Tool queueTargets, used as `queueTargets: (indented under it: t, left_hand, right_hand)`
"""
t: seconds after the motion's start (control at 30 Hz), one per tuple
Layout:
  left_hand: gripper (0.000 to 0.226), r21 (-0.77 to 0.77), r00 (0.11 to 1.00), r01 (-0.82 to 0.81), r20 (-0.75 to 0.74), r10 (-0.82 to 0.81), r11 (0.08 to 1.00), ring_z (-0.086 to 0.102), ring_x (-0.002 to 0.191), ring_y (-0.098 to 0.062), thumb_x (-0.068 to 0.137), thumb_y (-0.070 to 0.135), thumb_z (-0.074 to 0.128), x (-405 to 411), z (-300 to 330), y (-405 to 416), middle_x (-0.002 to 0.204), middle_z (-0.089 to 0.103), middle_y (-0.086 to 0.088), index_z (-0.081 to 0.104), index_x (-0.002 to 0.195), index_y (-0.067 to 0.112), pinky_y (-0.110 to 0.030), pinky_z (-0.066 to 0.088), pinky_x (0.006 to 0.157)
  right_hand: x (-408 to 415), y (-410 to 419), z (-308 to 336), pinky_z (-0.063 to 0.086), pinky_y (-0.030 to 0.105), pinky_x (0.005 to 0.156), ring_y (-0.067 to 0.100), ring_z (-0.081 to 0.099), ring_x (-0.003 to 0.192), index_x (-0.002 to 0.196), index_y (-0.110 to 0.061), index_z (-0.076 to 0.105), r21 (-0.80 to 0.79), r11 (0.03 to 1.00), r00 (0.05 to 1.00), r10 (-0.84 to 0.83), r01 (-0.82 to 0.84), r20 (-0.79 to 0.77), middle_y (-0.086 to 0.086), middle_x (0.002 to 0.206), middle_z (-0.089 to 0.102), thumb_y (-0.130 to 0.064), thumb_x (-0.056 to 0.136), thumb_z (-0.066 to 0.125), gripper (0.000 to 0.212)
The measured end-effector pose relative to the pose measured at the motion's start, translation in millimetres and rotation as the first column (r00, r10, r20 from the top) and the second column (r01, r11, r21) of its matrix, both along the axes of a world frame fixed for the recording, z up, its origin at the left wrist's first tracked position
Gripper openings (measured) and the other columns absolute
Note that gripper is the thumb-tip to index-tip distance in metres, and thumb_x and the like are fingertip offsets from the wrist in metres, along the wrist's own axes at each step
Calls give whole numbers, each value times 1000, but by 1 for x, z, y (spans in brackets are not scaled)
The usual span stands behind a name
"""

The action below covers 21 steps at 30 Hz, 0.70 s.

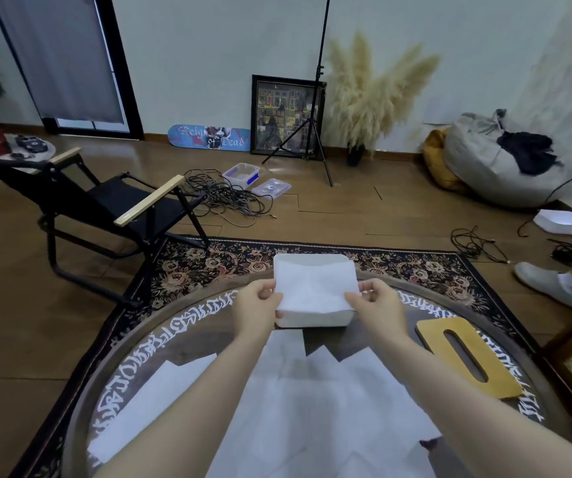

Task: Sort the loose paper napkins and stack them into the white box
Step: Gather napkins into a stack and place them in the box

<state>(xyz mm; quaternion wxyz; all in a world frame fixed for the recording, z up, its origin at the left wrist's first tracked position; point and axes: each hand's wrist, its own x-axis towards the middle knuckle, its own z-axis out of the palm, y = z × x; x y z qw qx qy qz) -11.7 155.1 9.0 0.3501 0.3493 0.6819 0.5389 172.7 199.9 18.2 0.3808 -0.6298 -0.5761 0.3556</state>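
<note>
now i watch the left hand [256, 305] and right hand [371, 300] pinching one napkin [314, 288] over the white box [312, 317]; lowering it flat and square looks best, loose napkins [312, 401] lying nearer than the box.

The napkin [314, 288] you hold covers the white box [315, 319] opening, so you cannot see inside. Your forearms hide part of the loose napkins [312, 391], which the bottom edge cuts off.

white napkins [312, 391], white box [315, 317], floral dark rug [415, 267], yellow lid [467, 360].
</note>
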Motion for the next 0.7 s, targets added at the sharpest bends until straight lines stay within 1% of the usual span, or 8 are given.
queueTargets:
  t: [0.07, 0.13, 0.23, 0.33, 0.4, 0.43, 0.5, 0.7]
  left_hand:
    - [24, -16, 999, -12, -48, 12, 1000, 58, 49, -10, 88, 6, 59, -2, -2, 23, 92, 68, -3, 67, 111, 10, -30, 51, 52]
    - [27, -49, 995, -27, -99, 22, 998, 61, 59, -13, 87, 10, 63, -4, -5, 41, 97, 67, -2, 68, 113, 11, -38, 57, 70]
    - [29, -133, 970, -26, -243, -7, 991, 63, 97, -19, 86, 18, 64, -8, -11, 62, 110, 68, 1, 68, 115, 17, -35, 51, 88]
    - [27, -219, 923, -21, -379, -66, 976, 59, 109, -22, 89, 22, 60, -7, -13, 74, 116, 67, 3, 69, 114, 24, -28, 44, 80]
    - [22, -252, 884, -21, -457, -99, 968, 60, 106, -25, 89, 21, 58, -6, -11, 80, 108, 68, 2, 71, 104, 29, -27, 41, 74]
    - [18, -267, 866, -21, -486, -116, 963, 60, 99, -26, 88, 19, 57, -5, -9, 82, 98, 66, 1, 69, 91, 32, -26, 40, 71]
    - [25, -292, 826, -31, -546, -140, 956, 52, 79, -26, 87, 14, 56, -5, -9, 87, 82, 53, 4, 51, 70, 31, -26, 37, 65]
    - [36, -337, 716, -32, -665, -214, 941, 40, 56, -24, 75, -2, 50, -1, -10, 92, 58, 38, 2, 32, 53, 19, -24, 26, 47]
  right_hand:
    - [-5, 20, 2, 35, 30, 58, 18, 52, 67, 88, -17, 58, 12, 1000, 998, -9, 8, 64, 1, 71, 56, -24, 86, 65, 10]
    - [-8, 37, 0, 37, 31, 63, 19, 53, 74, 89, -19, 57, 15, 1000, 987, -10, 7, 159, -5, 74, 55, -24, 87, 63, 8]
    - [-12, 56, -6, 43, 34, 76, 22, 57, 89, 94, -20, 59, -13, 1000, 966, -5, 8, 258, -4, 85, 58, -24, 90, 61, 6]
    - [-14, 69, -13, 44, 34, 81, 24, 58, 97, 100, -20, 62, -37, 999, 942, -14, 27, 336, -2, 93, 60, -25, 91, 59, 11]
    - [-15, 75, -16, 45, 34, 82, 25, 59, 99, 102, -20, 63, -44, 999, 927, -13, 32, 375, 1, 98, 63, -25, 91, 58, 13]
    - [-16, 78, -17, 46, 34, 82, 26, 59, 100, 102, -20, 64, -43, 999, 920, -13, 32, 391, 2, 101, 65, -25, 91, 58, 14]
    - [-17, 83, -18, 45, 32, 79, 26, 59, 99, 102, -21, 65, -34, 999, 908, -20, 37, 419, 3, 103, 67, -24, 90, 58, 14]
    - [-20, 87, -19, 44, 32, 80, 27, 60, 104, 110, -22, 69, -12, 1000, 860, 0, 7, 510, 3, 111, 69, -24, 91, 56, 23]
